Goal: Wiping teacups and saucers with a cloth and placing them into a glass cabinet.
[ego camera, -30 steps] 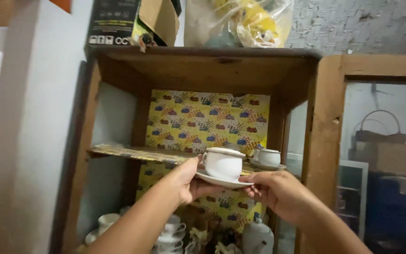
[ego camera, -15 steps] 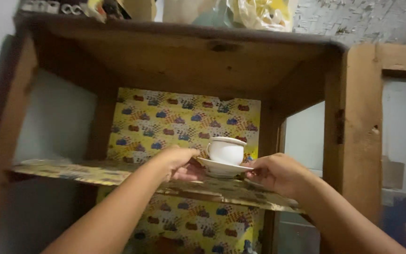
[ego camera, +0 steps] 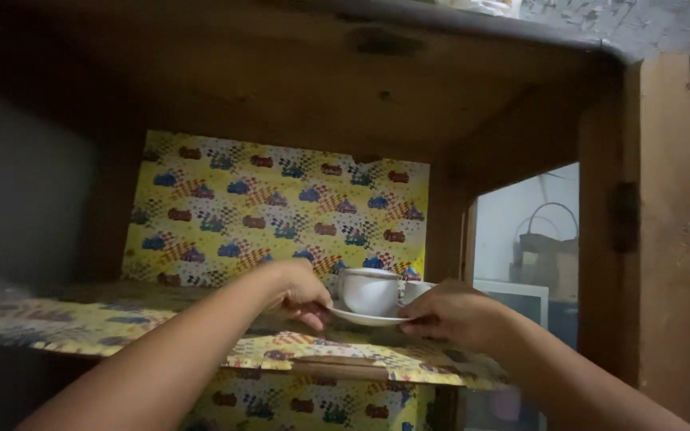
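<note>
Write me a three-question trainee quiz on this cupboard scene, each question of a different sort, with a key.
1. True or false: both hands, the left hand and the right hand, hold the white saucer at opposite edges.
2. What stands on the saucer? A) a glass B) a white cup C) a spoon
3. Fill in: the shelf and the back wall of the cupboard are lined with ____ patterned paper.

Key
1. True.
2. B; a second white cup shows just behind it to the right.
3. Yellow.
</note>
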